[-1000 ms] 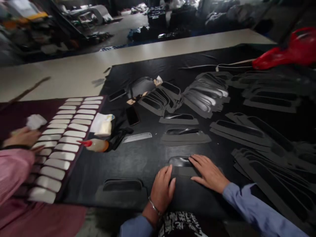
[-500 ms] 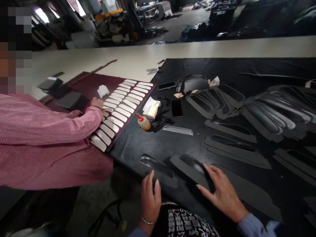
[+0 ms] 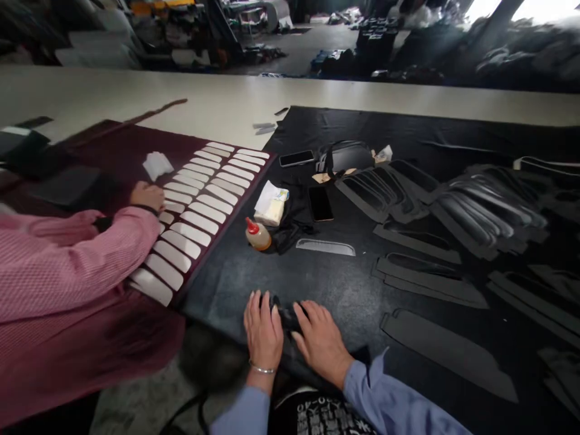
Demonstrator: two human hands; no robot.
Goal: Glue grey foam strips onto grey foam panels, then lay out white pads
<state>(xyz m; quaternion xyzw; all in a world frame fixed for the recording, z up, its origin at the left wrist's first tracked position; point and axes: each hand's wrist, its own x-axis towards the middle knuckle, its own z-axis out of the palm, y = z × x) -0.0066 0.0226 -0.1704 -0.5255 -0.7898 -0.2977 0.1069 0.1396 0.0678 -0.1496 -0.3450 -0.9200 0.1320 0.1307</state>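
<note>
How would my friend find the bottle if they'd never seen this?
Start at the big black sheet's left edge, beside the maroon sheet with pale strips. Beyond the left hand, just nearer than the white packet, sits the bottle. Its red tip sets it apart from the packet and nearby phone.

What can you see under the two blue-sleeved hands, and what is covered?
Between the left hand and right hand, some dark material shows above the black sheet. Palms and fingers hide whatever lies directly beneath, so the material's full outline cannot be told.
</note>
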